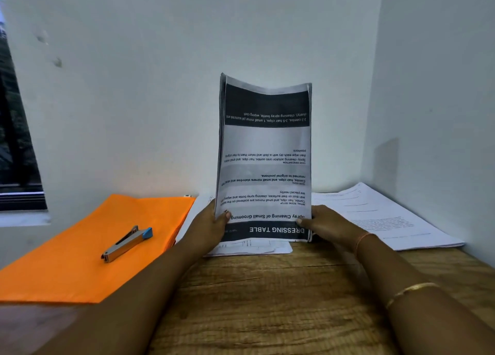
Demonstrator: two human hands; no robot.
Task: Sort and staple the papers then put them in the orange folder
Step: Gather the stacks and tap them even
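Our fingers point(227, 215) pinch the lower sides of the upright paper stack point(265, 154), left hand point(209, 227) and right hand point(328, 227); the stapler point(127, 243) lies toward the left edge of the worktop point(267, 287), nearer our left

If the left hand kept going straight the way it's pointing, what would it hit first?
The left hand points forward and rightward into the upright paper stack, whose lower left edge is in its grip, so that comes first. Past it, likely the wall, though depth is unclear.

Hidden / cut off
Held stack point(265, 154) hides fingers of L hand point(211, 225) & R hand point(325, 225), thumbs only show; orange folder point(67, 274) cut by left edge; print on flat sheets point(388, 220) at right illegible.
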